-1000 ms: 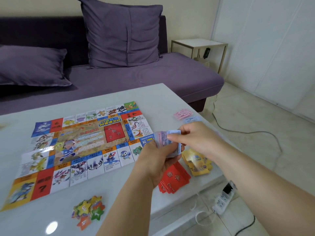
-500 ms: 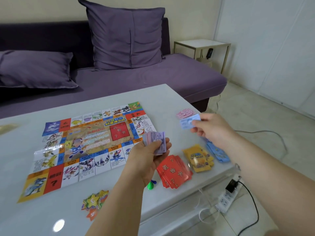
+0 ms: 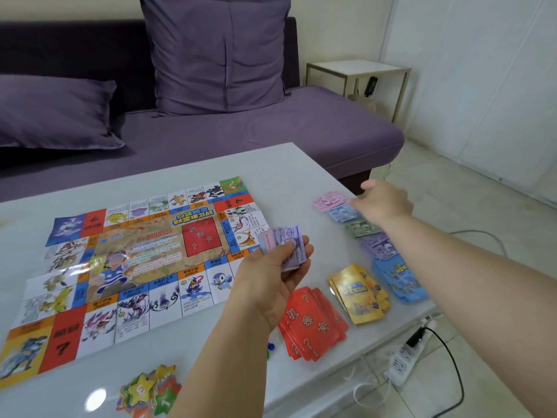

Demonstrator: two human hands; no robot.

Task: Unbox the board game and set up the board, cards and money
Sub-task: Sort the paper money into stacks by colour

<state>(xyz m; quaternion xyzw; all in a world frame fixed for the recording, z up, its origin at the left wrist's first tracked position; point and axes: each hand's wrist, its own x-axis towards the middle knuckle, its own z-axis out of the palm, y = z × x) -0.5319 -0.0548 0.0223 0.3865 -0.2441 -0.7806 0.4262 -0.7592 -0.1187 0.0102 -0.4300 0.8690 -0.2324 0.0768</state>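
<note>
The game board [image 3: 135,267] lies flat and open on the white table [image 3: 271,176], at the 9 o'clock side; its long way runs from about 8 o'clock to 2 o'clock; a red box with a question mark sits in its middle.

The left hand [image 3: 277,276] comes in from 6 o'clock, just past the board's 3 o'clock end; its fingers are curled under a small stack of purple money [image 3: 284,244] and the thumb presses on top; the notes are fanned a little, and the top one says 500.

The right hand [image 3: 382,202] reaches in from 4 o'clock and points to 10 o'clock; its thumb stands apart from the fingers and nothing shows between them; the blurry fingertips are over the blue money pile [image 3: 342,213].

Four money piles make a row along the table's 3 o'clock edge, running from 11 o'clock to 5 o'clock: the pink money pile [image 3: 327,200] farthest, then blue, then the green money pile [image 3: 360,228], then the purple money pile [image 3: 376,247].

Nearer, three card stacks lie side by side: red cards [image 3: 310,322], yellow cards [image 3: 358,294] and blue cards [image 3: 401,280]; each has its long way from about 11 o'clock to 5 o'clock.

Star tokens [image 3: 150,390] lie in a heap at 6 o'clock, near the table's front edge.

A purple sofa [image 3: 301,131] stands behind the table at 12 o'clock.
</note>
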